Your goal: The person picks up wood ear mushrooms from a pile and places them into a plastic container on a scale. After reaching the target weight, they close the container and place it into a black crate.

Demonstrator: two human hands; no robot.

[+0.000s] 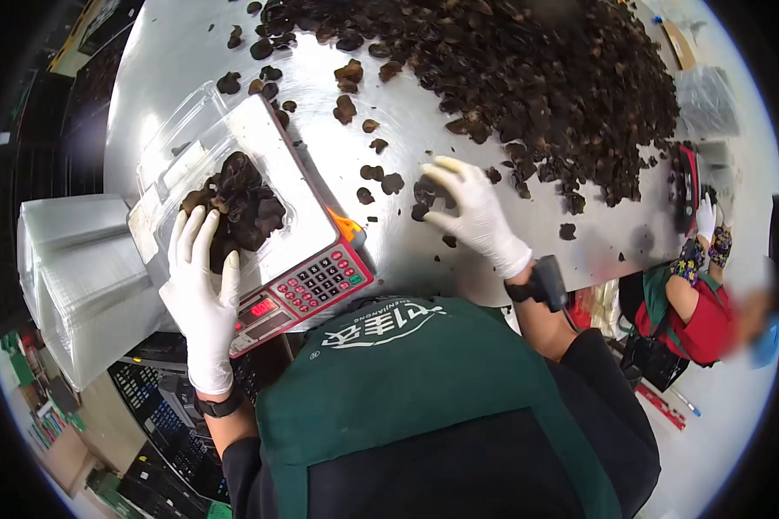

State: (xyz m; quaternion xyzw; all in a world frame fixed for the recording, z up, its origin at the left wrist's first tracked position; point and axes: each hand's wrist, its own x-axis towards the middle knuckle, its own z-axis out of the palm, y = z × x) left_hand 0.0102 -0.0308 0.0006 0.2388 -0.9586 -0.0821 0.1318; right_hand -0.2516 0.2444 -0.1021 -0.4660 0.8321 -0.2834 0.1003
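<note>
My left hand (201,298), in a white glove, lies at the near edge of a clear plastic tray on a digital scale (307,203). Its outstretched fingers and thumb touch a heap of dark wood ear mushrooms (249,203) in the tray. Over the steel table, my right hand (476,212), also gloved in white, is open with thumb and fingers apart. A loose wood ear mushroom (424,192) shows in the gap between its fingertips. Red digits are lit on the scale's display (261,308).
A large pile of wood ear mushrooms (545,78) covers the far right of the steel table (407,251). Stacked clear plastic trays (86,277) stand left of the scale. At the right, a co-worker (688,307) with gloved hands is beside another scale (688,186).
</note>
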